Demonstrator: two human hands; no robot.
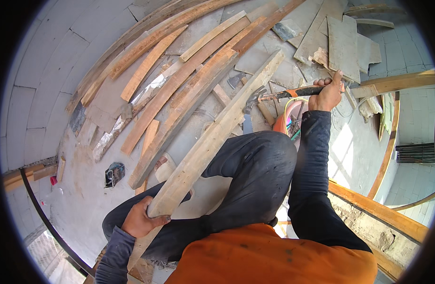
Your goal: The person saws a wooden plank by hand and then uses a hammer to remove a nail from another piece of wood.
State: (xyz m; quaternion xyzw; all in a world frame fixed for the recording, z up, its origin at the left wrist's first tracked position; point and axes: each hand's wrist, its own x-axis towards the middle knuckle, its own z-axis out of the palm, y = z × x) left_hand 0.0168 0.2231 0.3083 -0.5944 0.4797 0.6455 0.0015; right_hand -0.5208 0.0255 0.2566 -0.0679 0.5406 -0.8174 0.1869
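The concrete floor spread out beneath me, and across its upper half lay a loose heap of weathered planks fanned side by side, some overlapping, with flat sheets of board beyond them to the upper right. A timber frame rail ran along my right side, its top edge orange-brown.

Across all this slanted the long pale wooden plank, reaching from beside my left hip up toward the heap, passing over my bent knee in dark trousers. My left hand gripped the plank's near end, fingers wrapped around its edge and thumb lying across its face, clamped firmly on the wood.

My right hand was raised out ahead, well apart from the left, fist closed tight round the orange-and-black handle of a claw hammer. The hammer lay roughly level, its steel head pointing left and sitting just beside the plank's far stretch; whether it touched the wood I could not tell.

A small red object sat near the wall at far left, and a dark scrap lay on the floor.
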